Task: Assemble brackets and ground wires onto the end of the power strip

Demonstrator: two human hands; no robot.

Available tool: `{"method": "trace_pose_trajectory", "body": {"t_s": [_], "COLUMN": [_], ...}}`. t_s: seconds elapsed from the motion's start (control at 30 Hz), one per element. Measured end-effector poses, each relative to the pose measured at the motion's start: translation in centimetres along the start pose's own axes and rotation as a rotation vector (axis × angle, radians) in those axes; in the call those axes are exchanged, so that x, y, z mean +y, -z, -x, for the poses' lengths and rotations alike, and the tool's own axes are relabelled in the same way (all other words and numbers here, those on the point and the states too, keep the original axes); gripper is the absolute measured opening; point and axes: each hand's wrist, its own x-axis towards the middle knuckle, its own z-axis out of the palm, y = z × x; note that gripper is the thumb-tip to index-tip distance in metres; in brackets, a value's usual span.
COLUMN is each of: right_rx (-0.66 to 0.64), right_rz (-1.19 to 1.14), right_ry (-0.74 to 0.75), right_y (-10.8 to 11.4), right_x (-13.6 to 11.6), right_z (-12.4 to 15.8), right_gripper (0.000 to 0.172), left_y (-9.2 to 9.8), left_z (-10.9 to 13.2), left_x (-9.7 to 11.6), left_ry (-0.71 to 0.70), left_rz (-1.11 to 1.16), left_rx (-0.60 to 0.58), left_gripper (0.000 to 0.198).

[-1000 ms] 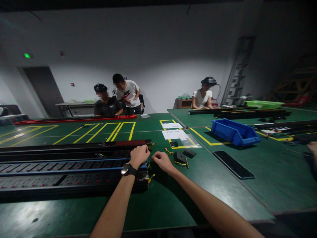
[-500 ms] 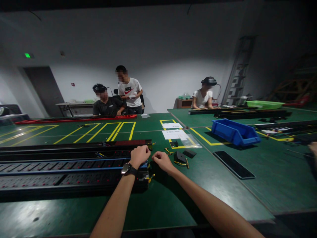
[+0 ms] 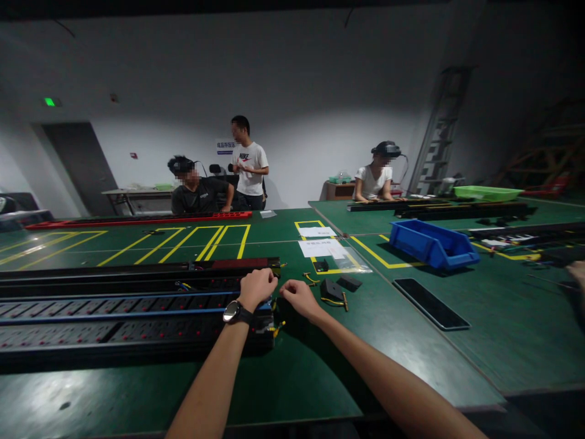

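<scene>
Several long black power strips (image 3: 150, 332) with rows of sockets and red dots lie side by side at the left, some with blue edges. Over their right ends is my left hand (image 3: 258, 288), a watch (image 3: 231, 311) on its wrist, its fingers curled and closed. Just right of it, my right hand (image 3: 299, 297) has thumb and fingers pinched together, facing the left fingertips across a small gap. What either hand holds, if anything, is too small or hidden. Yellow wire ends (image 3: 277, 329) stick out from the nearest strip, below my hands.
Right of my hands lie a black box-shaped part (image 3: 331, 290), a flat black piece (image 3: 350, 283) and a yellow wire (image 3: 311, 278). Farther right are a dark phone-like slab (image 3: 430, 303) and a blue bin (image 3: 432, 244). Paper labels (image 3: 322, 248) lie ahead. Several people are across the table.
My hands keep nearly the same place and pose. Across the table, the standing person in the white shirt has shifted right and straightened, uncovering a wall sign.
</scene>
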Motion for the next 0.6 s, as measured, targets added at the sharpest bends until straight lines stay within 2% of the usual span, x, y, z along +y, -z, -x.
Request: {"method": "trace_pose_trajectory", "body": {"t_s": [0.6], "right_rx": [-0.005], "right_rz": [0.02], "right_ry": [0.002], "right_y": [0.08], "right_x": [-0.04], "right_z": [-0.04], "right_gripper": [0.012], "left_y": [0.28], "left_z": [0.04], "left_x": [0.24], "left_ry": [0.015], "left_rz": [-0.004], "left_rx": [0.013], "left_gripper": [0.023]}}
